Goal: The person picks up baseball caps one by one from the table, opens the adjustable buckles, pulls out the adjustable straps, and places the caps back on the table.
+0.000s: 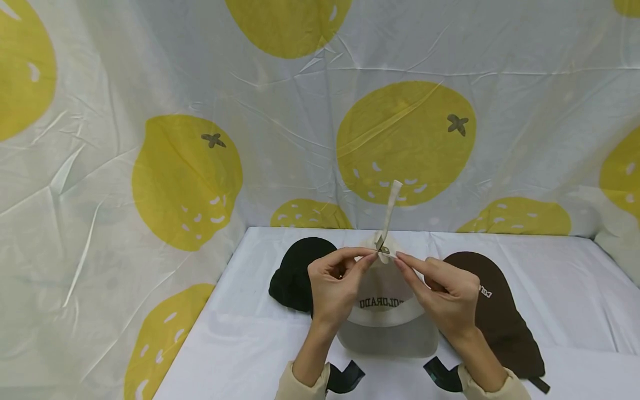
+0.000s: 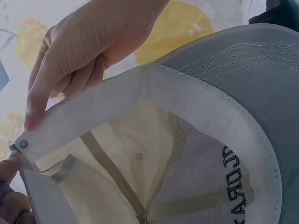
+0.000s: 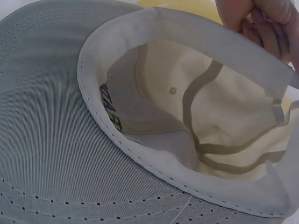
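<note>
A cream cap [image 1: 380,280] with a grey brim [image 1: 390,338] and dark "COLORADO" lettering is held with its brim toward me. My left hand [image 1: 337,286] pinches the back of the cap between thumb and fingertips, beside a small metal buckle [image 1: 384,250]. Just right of the buckle, my right hand [image 1: 446,289] pinches the cap's back closure too. From between the hands, a narrow cream strap [image 1: 391,208] sticks upward. The wrist views look into the cap, showing its white sweatband [image 2: 261,126] and taped seams [image 3: 198,88].
A black cap [image 1: 305,269] lies to the left, partly behind my left hand. On the right, a brown cap [image 1: 505,311] with white lettering rests on the white-covered table [image 1: 570,289]. A lemon-print curtain [image 1: 290,133] hangs behind the table and along its left side.
</note>
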Demonstrator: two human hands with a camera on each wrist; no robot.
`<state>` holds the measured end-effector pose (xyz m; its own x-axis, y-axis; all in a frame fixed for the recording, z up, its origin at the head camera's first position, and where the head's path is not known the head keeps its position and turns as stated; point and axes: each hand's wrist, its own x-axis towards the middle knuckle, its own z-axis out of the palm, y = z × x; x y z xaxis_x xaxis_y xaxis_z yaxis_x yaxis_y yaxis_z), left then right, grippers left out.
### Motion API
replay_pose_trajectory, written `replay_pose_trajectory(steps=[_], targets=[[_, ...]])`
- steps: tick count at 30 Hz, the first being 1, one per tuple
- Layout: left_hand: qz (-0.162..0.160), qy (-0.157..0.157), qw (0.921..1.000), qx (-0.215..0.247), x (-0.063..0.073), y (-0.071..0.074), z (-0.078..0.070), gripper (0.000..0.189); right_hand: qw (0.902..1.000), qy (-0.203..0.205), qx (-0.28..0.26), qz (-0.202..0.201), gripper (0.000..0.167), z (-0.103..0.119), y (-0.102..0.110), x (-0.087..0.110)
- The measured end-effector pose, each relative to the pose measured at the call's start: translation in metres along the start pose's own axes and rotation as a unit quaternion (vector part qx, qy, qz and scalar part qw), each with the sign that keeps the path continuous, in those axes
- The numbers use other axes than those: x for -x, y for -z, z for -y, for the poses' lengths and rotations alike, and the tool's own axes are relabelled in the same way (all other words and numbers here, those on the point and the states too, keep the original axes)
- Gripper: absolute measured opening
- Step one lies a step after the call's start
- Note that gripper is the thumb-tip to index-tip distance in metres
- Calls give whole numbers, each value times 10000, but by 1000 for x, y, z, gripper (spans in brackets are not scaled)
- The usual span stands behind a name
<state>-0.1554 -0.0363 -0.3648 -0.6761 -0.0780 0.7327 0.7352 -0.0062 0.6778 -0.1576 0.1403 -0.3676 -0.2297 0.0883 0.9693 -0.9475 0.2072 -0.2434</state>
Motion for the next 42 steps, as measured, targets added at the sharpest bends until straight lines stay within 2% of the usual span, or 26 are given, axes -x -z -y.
replay_pose_trajectory(steps=[8, 25, 30, 36, 42], targets=[[211, -136, 9997, 64, 0, -1, 0, 5, 9997, 205, 61, -107, 22, 4, -3, -3], [571, -210, 9980, 152, -1, 0, 0, 4, 9983, 530, 141, -178, 25, 6, -5, -5], [634, -398, 9972, -5, -1, -4, 1, 5, 9970, 614, 359, -315, 29, 5, -5, -4], [565, -715, 9955, -268, 0, -8, 3, 4, 9961, 685, 480, -291, 28, 4, -4, -3], [569, -828, 9943, -359, 1, -8, 3, 4, 9954, 716, 561, -306, 29, 3, -4, -2]])
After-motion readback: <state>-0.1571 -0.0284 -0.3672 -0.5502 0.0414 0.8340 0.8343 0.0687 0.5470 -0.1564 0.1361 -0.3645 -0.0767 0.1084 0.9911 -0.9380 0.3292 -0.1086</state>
